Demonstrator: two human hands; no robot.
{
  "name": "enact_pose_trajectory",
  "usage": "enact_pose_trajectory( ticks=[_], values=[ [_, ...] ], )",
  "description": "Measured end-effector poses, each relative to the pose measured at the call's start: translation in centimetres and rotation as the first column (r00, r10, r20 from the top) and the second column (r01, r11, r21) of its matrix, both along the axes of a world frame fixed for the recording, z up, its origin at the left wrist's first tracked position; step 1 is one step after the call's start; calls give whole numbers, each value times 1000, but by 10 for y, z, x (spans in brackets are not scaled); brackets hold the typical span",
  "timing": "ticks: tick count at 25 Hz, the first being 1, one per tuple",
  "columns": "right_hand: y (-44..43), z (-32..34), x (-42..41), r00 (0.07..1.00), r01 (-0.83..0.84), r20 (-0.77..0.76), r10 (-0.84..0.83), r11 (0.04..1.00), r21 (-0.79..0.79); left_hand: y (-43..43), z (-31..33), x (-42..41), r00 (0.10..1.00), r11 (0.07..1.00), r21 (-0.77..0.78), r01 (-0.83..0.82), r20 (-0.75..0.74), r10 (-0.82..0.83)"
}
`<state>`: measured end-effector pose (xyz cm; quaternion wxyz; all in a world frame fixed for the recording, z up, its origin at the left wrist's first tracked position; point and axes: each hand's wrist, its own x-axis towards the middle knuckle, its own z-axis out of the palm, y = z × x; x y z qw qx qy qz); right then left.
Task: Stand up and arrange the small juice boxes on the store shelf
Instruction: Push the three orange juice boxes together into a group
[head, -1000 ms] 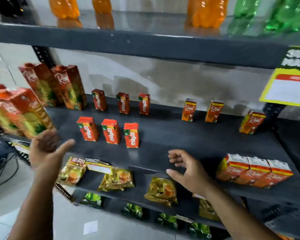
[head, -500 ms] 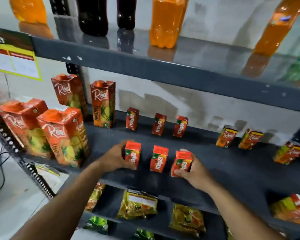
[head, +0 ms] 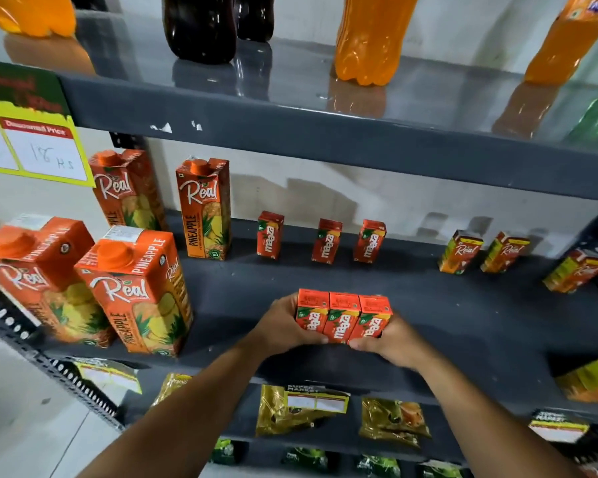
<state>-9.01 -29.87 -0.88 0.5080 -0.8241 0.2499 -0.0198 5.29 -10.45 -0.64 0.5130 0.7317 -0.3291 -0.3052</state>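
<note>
Three small red Maaza juice boxes (head: 343,317) stand pressed together side by side at the front of the dark shelf (head: 463,315). My left hand (head: 282,324) clasps the left box and my right hand (head: 392,338) clasps the right box, squeezing the row between them. Three more small Maaza boxes (head: 326,240) stand apart in a row at the back. Small Real juice boxes (head: 482,251) stand at the back right, and another one (head: 575,270) sits tilted further right.
Tall Real pineapple cartons (head: 139,291) stand at the left of the shelf. Soda bottles (head: 370,36) line the shelf above. Gold snack packets (head: 297,408) lie on the shelf below. A yellow price sign (head: 35,146) hangs at upper left. More small boxes (head: 591,379) lie at the right edge.
Both hands reached to the front row of Maaza boxes, then pushed the three spaced boxes together into one tight group. The view has moved closer and to the left.
</note>
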Motion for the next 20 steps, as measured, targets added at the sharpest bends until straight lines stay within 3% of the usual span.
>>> enact_pose_trajectory(
  ticks=[6, 15, 20],
  values=[
    [42, -15, -7, 994, 108, 11, -108, 991, -83, 27, -3, 0, 999, 999, 22, 49, -25, -48],
    [63, -11, -18, 1000, -5, 11, 7, 988, -153, 51, -4, -13, 999, 991, 136, 7, 33, -12],
    [63, -14, -18, 1000, 18, -14, -21, 986, -165, 52, -5, -14, 999, 989, 145, -22, 52, 14]
  ],
)
